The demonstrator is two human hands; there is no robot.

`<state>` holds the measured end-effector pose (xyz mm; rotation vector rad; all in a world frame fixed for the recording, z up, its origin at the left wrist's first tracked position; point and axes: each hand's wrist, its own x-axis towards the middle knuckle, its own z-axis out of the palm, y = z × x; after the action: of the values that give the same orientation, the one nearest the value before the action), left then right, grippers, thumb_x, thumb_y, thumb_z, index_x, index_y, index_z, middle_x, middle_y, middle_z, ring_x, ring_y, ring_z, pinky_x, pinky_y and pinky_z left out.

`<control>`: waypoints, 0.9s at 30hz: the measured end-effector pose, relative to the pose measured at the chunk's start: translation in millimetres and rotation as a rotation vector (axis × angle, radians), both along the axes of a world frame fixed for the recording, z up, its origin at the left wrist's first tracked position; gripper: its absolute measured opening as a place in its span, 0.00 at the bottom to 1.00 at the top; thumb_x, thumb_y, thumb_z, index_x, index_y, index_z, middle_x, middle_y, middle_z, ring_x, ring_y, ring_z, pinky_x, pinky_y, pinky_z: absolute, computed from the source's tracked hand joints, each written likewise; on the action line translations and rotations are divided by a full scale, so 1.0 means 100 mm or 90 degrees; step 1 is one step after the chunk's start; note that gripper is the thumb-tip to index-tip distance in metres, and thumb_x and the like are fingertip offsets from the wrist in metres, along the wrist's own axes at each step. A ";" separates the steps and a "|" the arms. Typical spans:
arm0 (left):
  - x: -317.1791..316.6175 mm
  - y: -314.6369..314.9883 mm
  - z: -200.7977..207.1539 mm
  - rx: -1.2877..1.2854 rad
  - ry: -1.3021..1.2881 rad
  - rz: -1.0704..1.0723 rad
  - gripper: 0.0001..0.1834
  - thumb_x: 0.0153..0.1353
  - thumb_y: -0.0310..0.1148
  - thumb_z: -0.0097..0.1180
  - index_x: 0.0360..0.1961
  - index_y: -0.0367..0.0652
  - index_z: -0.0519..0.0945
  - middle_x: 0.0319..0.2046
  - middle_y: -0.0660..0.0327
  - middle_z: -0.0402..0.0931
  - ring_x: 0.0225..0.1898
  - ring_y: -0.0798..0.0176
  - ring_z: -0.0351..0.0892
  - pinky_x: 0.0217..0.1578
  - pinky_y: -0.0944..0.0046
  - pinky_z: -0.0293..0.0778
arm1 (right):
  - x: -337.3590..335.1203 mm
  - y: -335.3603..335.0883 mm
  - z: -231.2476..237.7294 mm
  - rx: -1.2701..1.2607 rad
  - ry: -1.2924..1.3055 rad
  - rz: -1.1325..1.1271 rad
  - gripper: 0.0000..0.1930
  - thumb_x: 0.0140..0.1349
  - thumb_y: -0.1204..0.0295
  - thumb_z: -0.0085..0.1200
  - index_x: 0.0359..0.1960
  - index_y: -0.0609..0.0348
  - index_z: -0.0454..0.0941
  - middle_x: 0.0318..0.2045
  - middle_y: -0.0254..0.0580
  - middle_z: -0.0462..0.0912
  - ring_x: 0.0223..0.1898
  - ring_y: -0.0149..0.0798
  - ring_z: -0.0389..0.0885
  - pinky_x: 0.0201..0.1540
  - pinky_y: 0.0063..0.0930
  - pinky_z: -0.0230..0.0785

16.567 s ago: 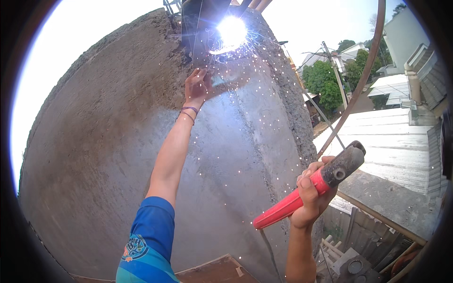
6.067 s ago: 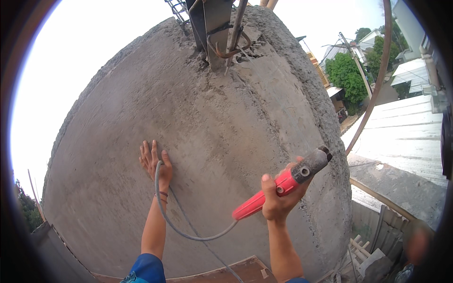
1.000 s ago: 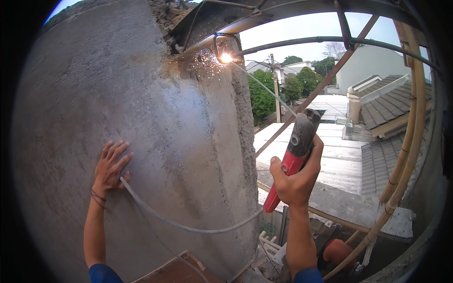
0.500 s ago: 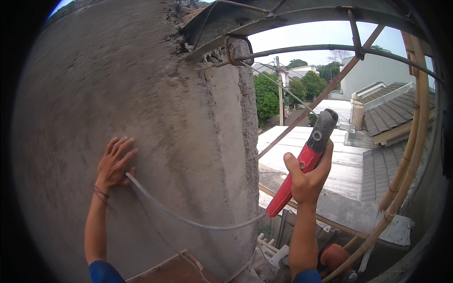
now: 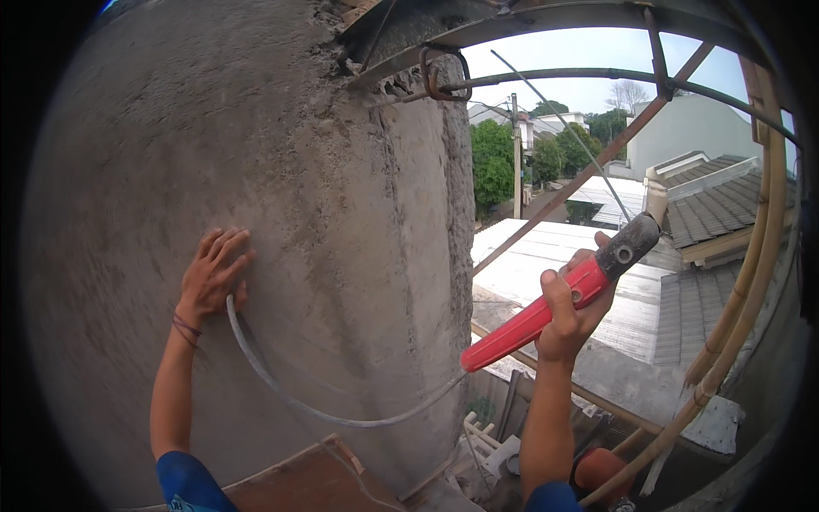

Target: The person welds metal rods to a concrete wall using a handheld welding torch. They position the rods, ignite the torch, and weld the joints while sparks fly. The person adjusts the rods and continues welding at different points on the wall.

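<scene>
My right hand (image 5: 573, 317) is closed round the red handle of a welding electrode holder (image 5: 546, 320), raised and tilted up to the right. A thin welding rod (image 5: 563, 135) sticks out of its dark head, slanting up and left into the open air. A grey cable (image 5: 341, 420) leaves the lower end of the handle and sags in a curve to my left hand (image 5: 216, 277). That hand rests against the rough cement wall (image 5: 299, 282), the cable caught by its thumb and palm; its fingers lie along the wall.
A metal beam (image 5: 554, 24) with a square loop (image 5: 445, 75) and a curved bar spans overhead. Bamboo poles (image 5: 740, 320) rise at right. Below are pale roofing sheets (image 5: 546, 243), a brown board (image 5: 299, 482) and a bent knee (image 5: 601, 469).
My right hand has tipped the electrode holder further right, and the rod's tip has come away from the square loop's area. My left hand stays at the wall; the cable sags slightly lower.
</scene>
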<state>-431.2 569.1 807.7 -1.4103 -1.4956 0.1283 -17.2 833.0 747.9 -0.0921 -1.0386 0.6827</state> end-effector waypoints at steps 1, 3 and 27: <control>0.00 0.00 0.01 0.005 -0.004 -0.010 0.31 0.43 0.37 0.56 0.54 0.49 0.79 0.67 0.56 0.65 0.70 0.52 0.61 0.75 0.49 0.53 | 0.00 -0.01 -0.05 0.021 -0.018 -0.014 0.39 0.47 0.73 0.63 0.64 0.67 0.62 0.36 0.35 0.67 0.34 0.29 0.67 0.41 0.26 0.65; 0.01 -0.01 0.02 0.001 -0.020 -0.018 0.31 0.43 0.37 0.56 0.54 0.49 0.78 0.67 0.56 0.64 0.71 0.52 0.60 0.75 0.49 0.53 | 0.00 -0.06 -0.13 0.025 -0.028 -0.033 0.41 0.45 0.71 0.63 0.64 0.68 0.62 0.37 0.35 0.67 0.36 0.30 0.67 0.44 0.27 0.65; 0.10 0.01 0.03 -0.044 -0.023 0.021 0.33 0.43 0.43 0.60 0.55 0.50 0.77 0.66 0.52 0.65 0.69 0.49 0.61 0.74 0.47 0.52 | 0.06 -0.12 0.11 0.055 -0.165 -0.145 0.30 0.45 0.74 0.62 0.53 0.64 0.67 0.33 0.33 0.67 0.30 0.29 0.66 0.35 0.25 0.65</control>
<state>-421.6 569.6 810.9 -1.4500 -1.5575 0.1775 -11.5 821.0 758.6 -0.2249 -1.2819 0.4258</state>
